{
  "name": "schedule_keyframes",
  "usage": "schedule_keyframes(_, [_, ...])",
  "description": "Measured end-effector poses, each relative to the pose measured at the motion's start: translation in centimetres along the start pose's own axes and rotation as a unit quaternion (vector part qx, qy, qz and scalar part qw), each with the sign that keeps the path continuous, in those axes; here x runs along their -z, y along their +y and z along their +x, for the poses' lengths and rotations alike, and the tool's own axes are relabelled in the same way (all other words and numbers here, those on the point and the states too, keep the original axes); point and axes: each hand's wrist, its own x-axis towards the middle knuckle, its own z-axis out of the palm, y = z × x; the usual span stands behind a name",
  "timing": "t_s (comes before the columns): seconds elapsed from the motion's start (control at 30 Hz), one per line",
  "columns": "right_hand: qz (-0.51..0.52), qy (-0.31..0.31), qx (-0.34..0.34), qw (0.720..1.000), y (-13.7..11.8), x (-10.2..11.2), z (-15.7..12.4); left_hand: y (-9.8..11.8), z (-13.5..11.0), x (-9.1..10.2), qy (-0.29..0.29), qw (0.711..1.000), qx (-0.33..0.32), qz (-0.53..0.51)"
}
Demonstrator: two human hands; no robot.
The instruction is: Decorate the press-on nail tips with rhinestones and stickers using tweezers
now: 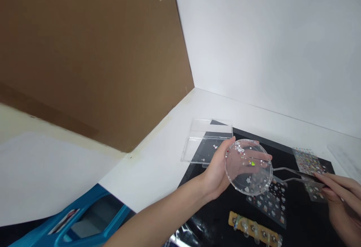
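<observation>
My left hand (218, 170) grips a clear round disc (248, 167) speckled with small white and coloured decorations, holding it up over a black mat (293, 217). My right hand (342, 202) pinches a pair of metal tweezers (293, 175) whose tips reach the disc's right edge. Under the disc lies a sticker sheet (272, 202) with small white shapes. Another sticker sheet (308, 162), colourful, lies farther right on the mat.
A clear plastic box (207, 141) sits on the white table (158, 164) beside the mat. A wooden strip with clear nail tips (255, 230) lies near the front. A blue object (84, 220) is at lower left. A brown board (93, 55) leans on the wall.
</observation>
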Motion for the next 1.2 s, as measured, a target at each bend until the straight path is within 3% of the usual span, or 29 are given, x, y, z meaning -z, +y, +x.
schedule_keyframes(0.27, [-0.007,-0.013,-0.005,1.0,0.7,0.2,-0.6,-0.1,0.1,0.0,0.004,1.0,0.0,0.014])
schedule_keyframes(0.47, [0.004,-0.003,-0.114,0.993,-0.5,-0.4,-1.2,-0.1,-0.1,0.0,0.004,1.0,0.002,0.015])
schedule_keyframes(0.87, [0.079,0.031,-0.16,0.983,-1.3,-0.3,-0.7,-0.3,0.0,-0.1,0.01,1.0,-0.006,0.018])
schedule_keyframes(0.97, [0.081,0.026,-0.179,0.98,-1.5,-0.4,-0.6,0.5,-0.2,0.1,0.008,0.999,-0.015,0.041])
schedule_keyframes(1.03, [0.068,0.025,-0.158,0.985,-1.4,-0.8,-0.4,2.1,-0.6,0.2,0.043,0.996,-0.062,0.04])
schedule_keyframes(1.13, [0.055,-0.001,-0.055,0.997,-1.3,-1.8,0.3,5.5,-1.2,0.6,0.157,0.973,-0.169,-0.02])
schedule_keyframes(1.2, [0.056,-0.027,-0.001,0.998,-1.5,-2.6,0.8,7.5,-1.3,1.2,0.212,0.958,-0.191,-0.028])
